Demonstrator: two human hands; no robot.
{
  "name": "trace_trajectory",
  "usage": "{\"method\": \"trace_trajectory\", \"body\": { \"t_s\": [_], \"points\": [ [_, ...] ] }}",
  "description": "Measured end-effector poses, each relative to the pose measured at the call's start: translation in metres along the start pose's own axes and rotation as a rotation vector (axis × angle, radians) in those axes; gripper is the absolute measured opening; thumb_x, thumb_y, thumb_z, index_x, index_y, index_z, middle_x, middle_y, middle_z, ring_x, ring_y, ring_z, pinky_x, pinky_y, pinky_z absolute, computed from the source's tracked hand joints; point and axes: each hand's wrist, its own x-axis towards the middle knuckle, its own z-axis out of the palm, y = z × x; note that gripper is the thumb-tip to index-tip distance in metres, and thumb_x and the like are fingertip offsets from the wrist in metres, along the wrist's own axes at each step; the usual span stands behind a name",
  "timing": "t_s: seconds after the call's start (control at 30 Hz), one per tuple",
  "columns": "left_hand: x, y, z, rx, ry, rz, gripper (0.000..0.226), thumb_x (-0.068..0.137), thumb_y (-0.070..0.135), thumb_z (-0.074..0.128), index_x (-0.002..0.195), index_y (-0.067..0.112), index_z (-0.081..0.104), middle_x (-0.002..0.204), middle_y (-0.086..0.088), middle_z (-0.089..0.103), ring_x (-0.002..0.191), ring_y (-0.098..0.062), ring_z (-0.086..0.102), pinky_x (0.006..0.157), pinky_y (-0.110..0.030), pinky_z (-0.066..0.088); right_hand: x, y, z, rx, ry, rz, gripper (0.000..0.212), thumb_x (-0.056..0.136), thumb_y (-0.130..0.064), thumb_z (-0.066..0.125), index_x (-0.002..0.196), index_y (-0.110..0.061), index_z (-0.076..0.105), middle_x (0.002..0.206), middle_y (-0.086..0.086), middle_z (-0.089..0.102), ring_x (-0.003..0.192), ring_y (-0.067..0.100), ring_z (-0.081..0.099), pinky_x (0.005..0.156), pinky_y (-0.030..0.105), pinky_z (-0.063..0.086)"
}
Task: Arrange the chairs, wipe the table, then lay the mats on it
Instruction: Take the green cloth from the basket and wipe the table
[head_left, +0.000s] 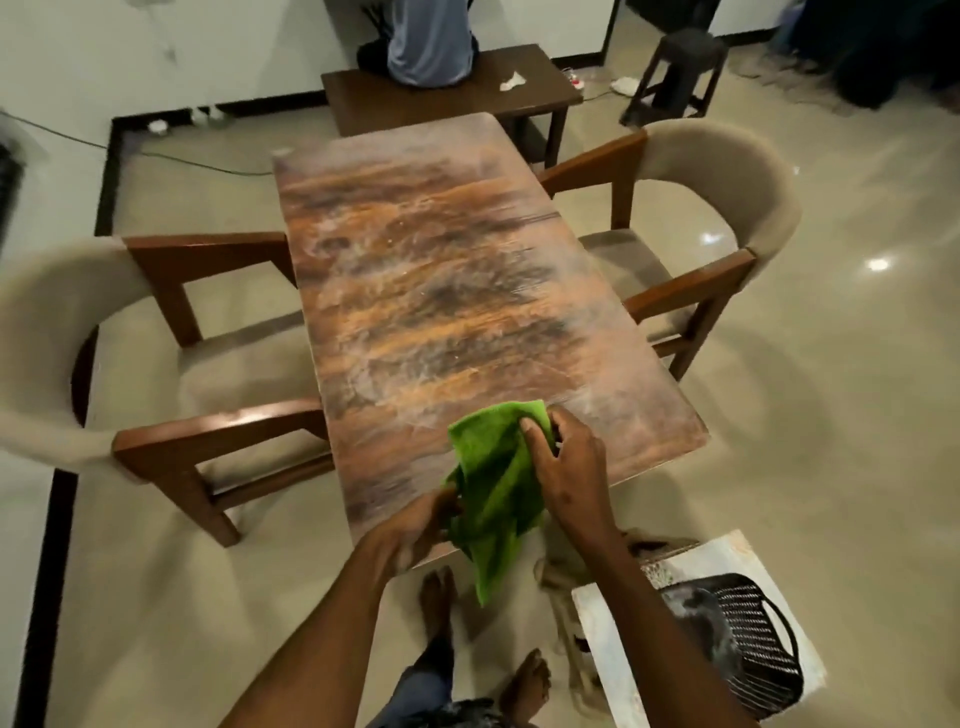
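A long wooden table (431, 280) with a streaked brown top runs away from me. A green cloth (491, 493) hangs over its near edge, partly bunched. My right hand (563, 467) grips the cloth's upper part on the tabletop. My left hand (415, 530) pinches its lower left edge at the table's near end. One beige upholstered chair (67, 332) with wooden arms stands at the table's left side, another chair (727, 208) at the right side. No mats are visible on the table.
A dark wooden bench (447, 98) with a seated person stands beyond the table's far end. A dark stool (680, 67) is at the back right. A white stand with a black woven basket (748, 644) sits by my right. My bare feet are on the tiled floor.
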Motion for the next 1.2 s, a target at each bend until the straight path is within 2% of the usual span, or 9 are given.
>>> {"method": "trace_trajectory", "body": {
  "t_s": [0.13, 0.27, 0.4, 0.6, 0.67, 0.8, 0.93, 1.07, 1.2],
  "points": [
    [0.018, 0.007, -0.031, -0.274, -0.192, -0.06, 0.082, 0.109, 0.065, 0.036, 0.126, -0.008, 0.072, 0.118, -0.023, 0.073, 0.099, -0.032, 0.072, 0.103, -0.048, 0.055, 0.031, 0.005, 0.034, -0.059, 0.015, 0.094, 0.028, 0.108, -0.033, 0.06, 0.115, -0.007, 0.069, 0.098, 0.008, 0.071, 0.091, 0.029, 0.067, 0.074, 0.034, 0.043],
    [0.029, 0.008, -0.048, -0.296, -0.133, -0.012, 0.019, 0.1, 0.021, 0.067, 0.112, 0.008, 0.074, 0.108, -0.01, 0.077, 0.091, -0.019, 0.077, 0.085, -0.031, 0.062, 0.042, 0.027, 0.063, 0.248, -0.066, 0.368, 0.028, 0.102, -0.04, 0.066, 0.106, -0.013, 0.073, 0.098, 0.013, 0.077, 0.096, 0.034, 0.075, 0.081, 0.056, 0.061],
    [0.035, 0.015, -0.06, -0.306, -0.095, 0.058, 0.02, 0.104, 0.005, 0.06, 0.119, 0.01, 0.073, 0.102, -0.003, 0.083, 0.089, -0.012, 0.08, 0.075, -0.024, 0.062, 0.031, 0.042, 0.086, 0.534, -0.195, 0.551, 0.019, 0.103, -0.008, 0.067, 0.122, -0.007, 0.068, 0.108, 0.017, 0.08, 0.111, 0.045, 0.073, 0.096, 0.058, 0.059],
    [0.045, 0.031, -0.079, -0.082, 0.066, 0.266, 0.008, 0.098, -0.002, 0.068, 0.104, -0.001, 0.074, 0.088, -0.008, 0.079, 0.075, -0.014, 0.075, 0.072, -0.026, 0.061, 0.027, 0.036, 0.101, -0.189, -0.128, 0.285, 0.054, 0.094, -0.022, 0.081, 0.141, -0.015, 0.055, 0.125, 0.001, 0.067, 0.109, 0.02, 0.067, 0.092, 0.039, 0.057],
    [0.044, 0.043, -0.077, 0.047, 0.175, 0.301, 0.006, 0.095, 0.004, 0.076, 0.093, 0.009, 0.075, 0.081, 0.002, 0.079, 0.075, -0.01, 0.074, 0.069, -0.024, 0.058, 0.026, 0.02, 0.109, -0.17, -0.114, 0.185, 0.04, 0.094, -0.023, 0.08, 0.129, -0.018, 0.062, 0.118, 0.0, 0.069, 0.098, 0.015, 0.069, 0.085, 0.04, 0.061],
    [0.042, 0.05, -0.07, 0.032, 0.216, 0.305, 0.023, 0.097, 0.028, 0.077, 0.083, 0.009, 0.076, 0.082, -0.009, 0.078, 0.081, -0.024, 0.075, 0.065, -0.033, 0.054, 0.019, 0.004, 0.13, -0.108, -0.248, 0.18, 0.023, 0.093, -0.039, 0.08, 0.107, -0.023, 0.071, 0.104, -0.006, 0.07, 0.087, 0.007, 0.068, 0.078, 0.041, 0.063],
    [0.045, 0.049, -0.064, 0.038, 0.241, 0.264, 0.038, 0.105, 0.02, 0.067, 0.067, 0.013, 0.068, 0.059, 0.001, 0.062, 0.052, -0.014, 0.058, 0.055, -0.028, 0.045, 0.017, 0.013, 0.142, -0.206, -0.271, 0.154, 0.031, 0.088, -0.034, 0.086, 0.107, -0.019, 0.066, 0.105, -0.004, 0.061, 0.087, 0.014, 0.062, 0.076, 0.035, 0.056],
    [0.053, 0.042, -0.062, 0.15, 0.337, 0.304, 0.039, 0.104, 0.022, 0.065, 0.083, -0.01, 0.068, 0.069, -0.017, 0.061, 0.063, -0.024, 0.055, 0.061, -0.045, 0.047, 0.017, 0.025, 0.145, -0.207, -0.23, 0.123, 0.018, 0.089, -0.015, 0.083, 0.103, -0.016, 0.073, 0.1, 0.001, 0.072, 0.084, 0.016, 0.068, 0.077, 0.036, 0.058],
    [0.064, 0.037, -0.074, 0.1, 0.477, 0.302, 0.035, 0.101, 0.035, 0.06, 0.079, 0.011, 0.073, 0.08, -0.022, 0.074, 0.072, -0.038, 0.074, 0.072, -0.058, 0.063, 0.024, 0.04, 0.132, 0.071, -0.221, 0.264, 0.008, 0.094, -0.009, 0.077, 0.1, -0.009, 0.082, 0.089, 0.003, 0.08, 0.082, 0.017, 0.077, 0.079, 0.044, 0.066]
  ]
}}
